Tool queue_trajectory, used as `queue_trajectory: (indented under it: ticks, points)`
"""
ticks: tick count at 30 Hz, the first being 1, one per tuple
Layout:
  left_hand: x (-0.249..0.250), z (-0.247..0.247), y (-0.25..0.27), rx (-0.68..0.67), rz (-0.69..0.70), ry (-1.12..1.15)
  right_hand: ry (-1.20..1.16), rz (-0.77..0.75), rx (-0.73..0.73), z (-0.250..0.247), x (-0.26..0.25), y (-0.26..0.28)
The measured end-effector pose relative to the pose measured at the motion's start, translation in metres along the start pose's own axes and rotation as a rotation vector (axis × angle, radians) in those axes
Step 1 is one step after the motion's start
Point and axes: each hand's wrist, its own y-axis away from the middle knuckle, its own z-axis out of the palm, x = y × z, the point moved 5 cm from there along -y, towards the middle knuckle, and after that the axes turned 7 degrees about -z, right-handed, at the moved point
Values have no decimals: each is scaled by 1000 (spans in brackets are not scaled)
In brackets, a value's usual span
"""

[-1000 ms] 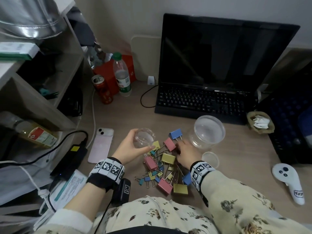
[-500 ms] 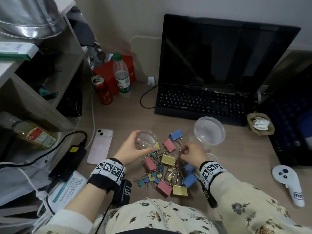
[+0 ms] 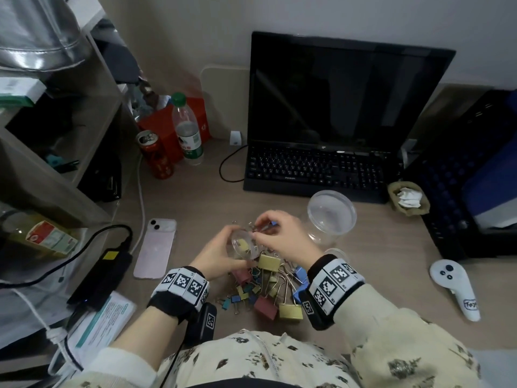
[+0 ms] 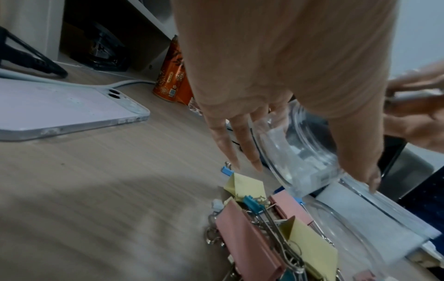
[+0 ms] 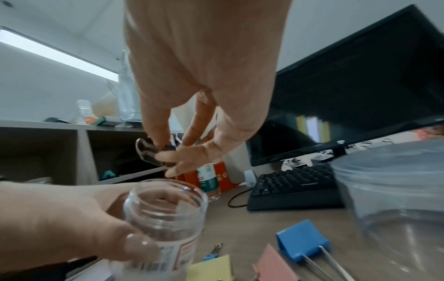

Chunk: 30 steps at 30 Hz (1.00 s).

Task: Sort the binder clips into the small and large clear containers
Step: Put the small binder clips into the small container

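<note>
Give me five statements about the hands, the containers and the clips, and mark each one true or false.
1. The left hand holds the small clear container. True.
2. The right hand rests flat on the desk. False: it is raised above the small container's mouth, pinching a clip by its wire handles.
3. The large clear container stands on the desk, held by no hand. True.
4. The large container is full of clips. False: no clips show in it.
5. All clips are sorted. False: a pile of clips lies on the desk.

Binder clips (image 3: pixel 263 289) pink, yellow, blue, teal; containers (image 3: pixel 331 217) clear; wristbands (image 3: pixel 333 281) black-white checker markers; sleeves (image 3: pixel 391 357) cream floral.
</note>
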Motion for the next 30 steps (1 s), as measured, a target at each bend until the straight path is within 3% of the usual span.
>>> queue_trajectory:
  ticks: [5, 10, 12, 15, 18, 30]
  points:
    - [-3, -11, 1, 20, 10, 57, 68, -25, 5, 11, -8, -3]
    - [-11, -33, 1, 124, -24, 92, 167, -6, 192, 9, 4, -10]
    - [-15, -44, 2, 180, -51, 112, 280, 71, 112, 17, 22, -14]
    - [-18, -55, 3, 211, -71, 152, 506, 157, -152, 43, 46, -12]
    - [-20, -60, 4, 196, -73, 176, 643, 194, -250, 64, 52, -7]
    - [-34, -62, 6, 161, -88, 217, 722, 228, -156, 84, 55, -21]
